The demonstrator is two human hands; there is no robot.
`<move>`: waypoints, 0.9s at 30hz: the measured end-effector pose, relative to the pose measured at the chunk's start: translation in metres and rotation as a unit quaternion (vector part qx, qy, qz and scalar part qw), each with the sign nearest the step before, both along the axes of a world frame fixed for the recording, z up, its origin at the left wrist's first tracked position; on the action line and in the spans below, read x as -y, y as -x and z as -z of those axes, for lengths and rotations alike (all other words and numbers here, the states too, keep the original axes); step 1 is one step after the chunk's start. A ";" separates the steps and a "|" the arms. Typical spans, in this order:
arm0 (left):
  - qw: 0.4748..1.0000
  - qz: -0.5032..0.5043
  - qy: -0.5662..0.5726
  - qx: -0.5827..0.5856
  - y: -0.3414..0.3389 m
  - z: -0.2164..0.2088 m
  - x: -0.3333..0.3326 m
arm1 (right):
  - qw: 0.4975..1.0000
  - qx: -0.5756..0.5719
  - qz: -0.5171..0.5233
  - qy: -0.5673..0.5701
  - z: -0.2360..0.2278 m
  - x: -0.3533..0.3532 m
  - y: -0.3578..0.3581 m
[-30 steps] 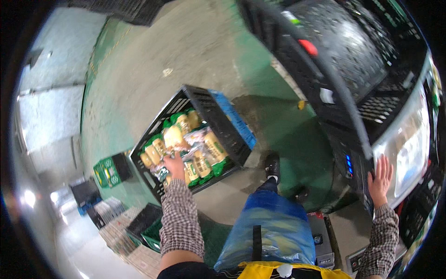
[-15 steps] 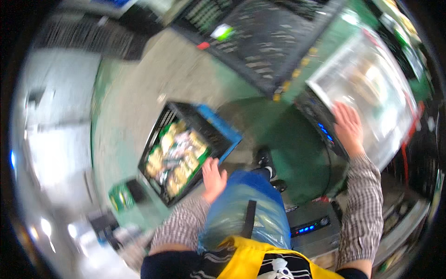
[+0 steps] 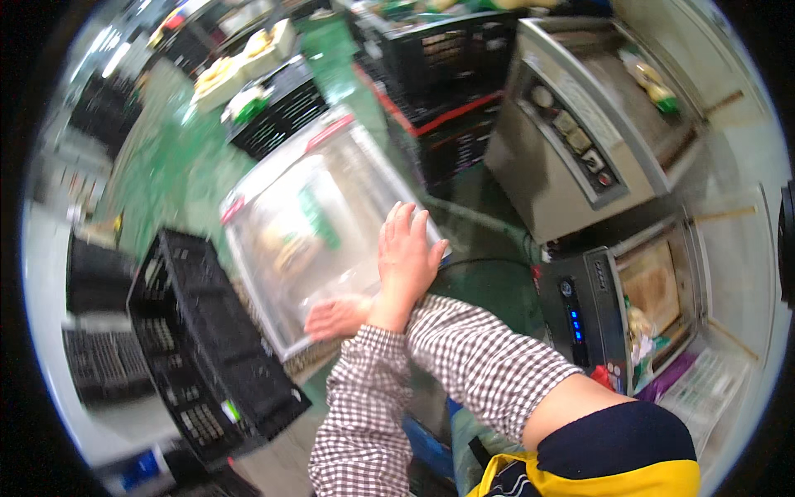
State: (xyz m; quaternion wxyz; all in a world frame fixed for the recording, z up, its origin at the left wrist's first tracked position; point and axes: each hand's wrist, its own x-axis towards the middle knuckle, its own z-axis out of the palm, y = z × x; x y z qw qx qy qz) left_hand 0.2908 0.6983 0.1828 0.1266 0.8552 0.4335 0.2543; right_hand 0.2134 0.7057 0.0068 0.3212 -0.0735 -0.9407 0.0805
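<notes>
1. Crossing at the wrists, a person's two bare hands lie over a clear lid (image 3: 364, 186) in a pale frame, left of centre; beneath it show pale food items (image 3: 286, 248) and a green wrapper (image 3: 316, 217), too hazy to count.

2. At upper right, a grey machine (image 3: 530, 166) stands open, one pale package (image 3: 650, 83) with green ends in its chamber; below it a black machine (image 3: 553, 331) with a lit blue display (image 3: 577, 325) also stands open, pale goods (image 3: 638, 323) near a tan board (image 3: 650, 286) inside.

3. Just left of the lid stands a black crate (image 3: 203, 331); a second crate (image 3: 447, 50) beyond it holds goods with green wrapping; a third crate (image 3: 281, 112), near the lid's far edge, bears white-and-green packets (image 3: 248, 106).

4. The left hand (image 3: 403, 261) points forward over the lid's right edge, fingers extended, thumb spread to the right; the right hand (image 3: 339, 317) passes beneath the left wrist and points left, slightly blurred; both are unclenched and grasp nothing.

5. In count: two hands, two checked sleeves (image 3: 360, 422), one clear lid, two open machines, at least three black crates.
</notes>
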 end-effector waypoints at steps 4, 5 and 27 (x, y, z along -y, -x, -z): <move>0.964 0.195 0.042 -0.177 -0.045 0.047 -0.013 | 0.997 -0.010 0.066 0.032 0.020 0.019 -0.015; 0.957 0.214 0.031 -0.194 -0.046 0.056 -0.011 | 0.995 -0.015 0.084 0.044 0.025 0.024 -0.015; 0.859 0.215 -0.028 -0.465 -0.051 0.069 -0.016 | 0.255 -0.194 0.787 0.527 -0.178 0.503 -0.321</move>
